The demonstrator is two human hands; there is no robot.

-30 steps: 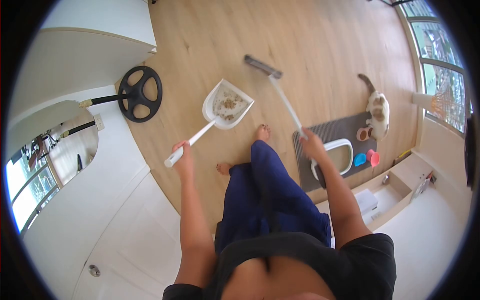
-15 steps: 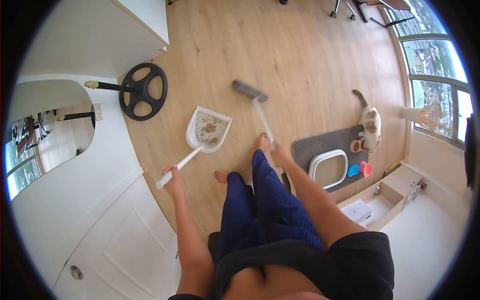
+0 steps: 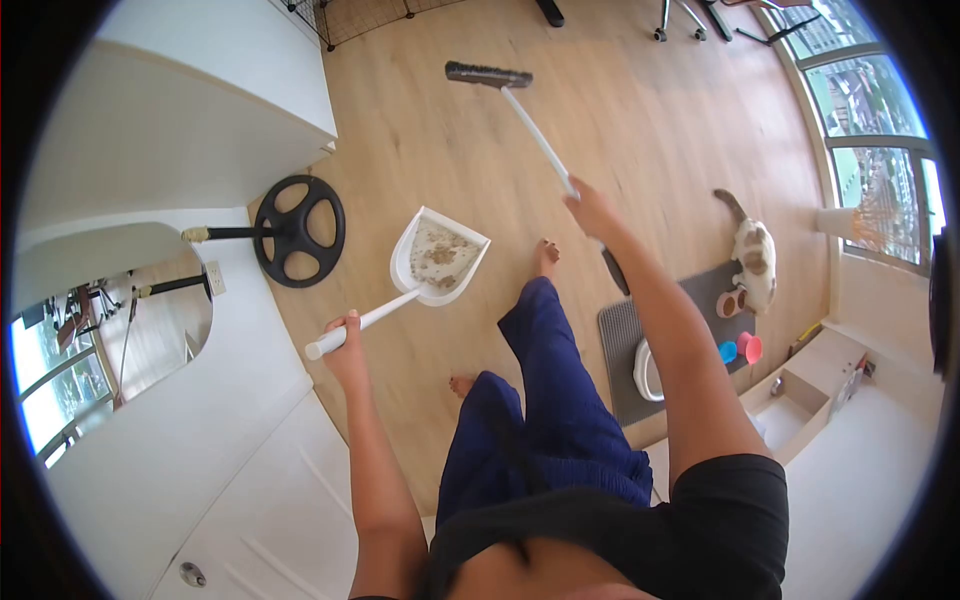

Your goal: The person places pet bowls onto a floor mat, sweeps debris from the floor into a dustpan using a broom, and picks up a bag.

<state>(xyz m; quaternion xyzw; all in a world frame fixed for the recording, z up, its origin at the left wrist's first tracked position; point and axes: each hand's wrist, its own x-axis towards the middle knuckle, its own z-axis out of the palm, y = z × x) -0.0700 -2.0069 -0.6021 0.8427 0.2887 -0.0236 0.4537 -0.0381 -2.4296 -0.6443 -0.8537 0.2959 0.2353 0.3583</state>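
Note:
My left hand (image 3: 346, 350) is closed around the white handle of a long-handled dustpan (image 3: 402, 262). Brownish debris (image 3: 440, 258) lies inside the pan, whose mouth faces up and right in the view. My right hand (image 3: 592, 208) grips the white shaft of a broom (image 3: 535, 135). The broom's dark bristle head (image 3: 488, 75) is out ahead of me, apart from the dustpan; whether it touches the floor I cannot tell. Part of the dark handle end shows behind my right forearm.
A black wheel-shaped base (image 3: 299, 231) stands by the left wall. To the right, a cat (image 3: 755, 262) is at food bowls (image 3: 731, 303) on a grey mat (image 3: 622, 370), near a white-rimmed tray (image 3: 648, 372) and blue and pink bowls (image 3: 749, 347). Chair legs (image 3: 680, 20) are at the far right.
My right hand has moved forward and right, carrying the broom head farther away from the dustpan. One foot has stepped forward. The left hand still holds the dustpan.

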